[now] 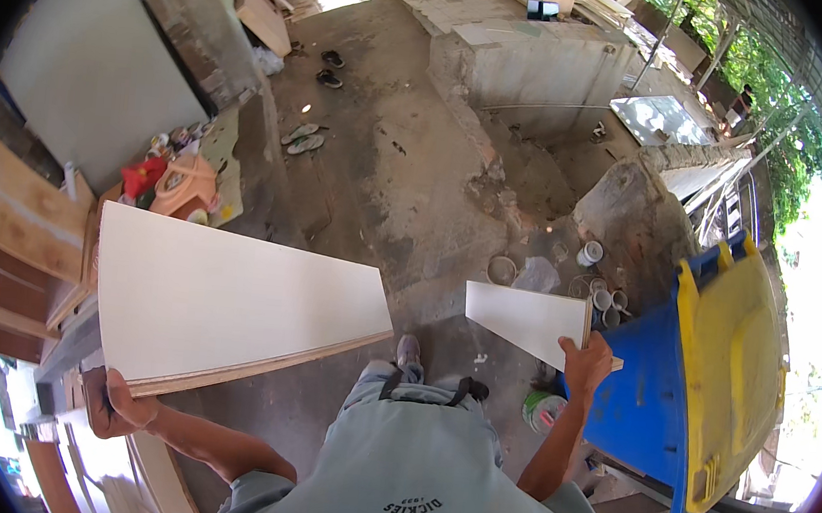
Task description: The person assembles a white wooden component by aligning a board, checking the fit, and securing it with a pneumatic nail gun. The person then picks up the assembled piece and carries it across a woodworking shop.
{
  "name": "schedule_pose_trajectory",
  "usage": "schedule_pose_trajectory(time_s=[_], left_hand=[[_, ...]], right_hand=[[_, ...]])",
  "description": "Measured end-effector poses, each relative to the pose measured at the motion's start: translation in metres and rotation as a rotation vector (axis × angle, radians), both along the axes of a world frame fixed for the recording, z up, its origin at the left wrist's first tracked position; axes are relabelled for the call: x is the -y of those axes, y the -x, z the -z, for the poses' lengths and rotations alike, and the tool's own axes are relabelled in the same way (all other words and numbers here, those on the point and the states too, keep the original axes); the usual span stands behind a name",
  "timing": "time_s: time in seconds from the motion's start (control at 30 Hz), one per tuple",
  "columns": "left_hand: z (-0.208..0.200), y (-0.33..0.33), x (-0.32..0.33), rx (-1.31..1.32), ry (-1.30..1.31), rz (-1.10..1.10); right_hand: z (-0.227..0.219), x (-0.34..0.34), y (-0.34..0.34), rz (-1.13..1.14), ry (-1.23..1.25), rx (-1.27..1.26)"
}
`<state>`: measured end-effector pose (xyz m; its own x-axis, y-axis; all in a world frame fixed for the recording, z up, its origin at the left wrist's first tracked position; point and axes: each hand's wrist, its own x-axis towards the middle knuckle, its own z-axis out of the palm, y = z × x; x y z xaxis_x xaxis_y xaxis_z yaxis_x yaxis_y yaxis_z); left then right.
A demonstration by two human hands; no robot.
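My left hand (120, 405) grips the near left corner of a large white-faced wooden panel (240, 305), with its thumb on the near edge. A bare wood edge runs along the panel's near side. Out to the right, my right hand (586, 362) is closed round the right end of a smaller white-faced board (523, 315), which tapers and shows a wood edge. The two pieces are apart, one on each side of my body. Some fingers of both hands are hidden by the boards.
A blue bin (638, 394) with a yellow lid (738, 373) stands close on my right. Wooden cabinet parts (24, 213) are at the left. Paint pots (603, 298), broken concrete (631, 198), and slippers (304, 138) lie ahead on the floor (369, 175).
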<state>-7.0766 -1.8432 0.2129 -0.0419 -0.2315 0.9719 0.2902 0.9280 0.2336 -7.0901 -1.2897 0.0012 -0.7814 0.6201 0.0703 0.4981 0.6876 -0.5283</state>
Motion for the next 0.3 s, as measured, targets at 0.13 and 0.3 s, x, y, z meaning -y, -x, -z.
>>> schedule_pose_trajectory(time_s=[0.13, 0.3], left_hand=[[-0.013, 0.143, 0.019, 0.052, 0.011, 0.049], [-0.008, 0.32, 0.051, 0.023, 0.065, 0.128]], right_hand=[[-0.018, 0.021, 0.134, 0.036, -0.004, -0.027], [-0.007, 0.029, 0.286, 0.078, -0.007, 0.006]])
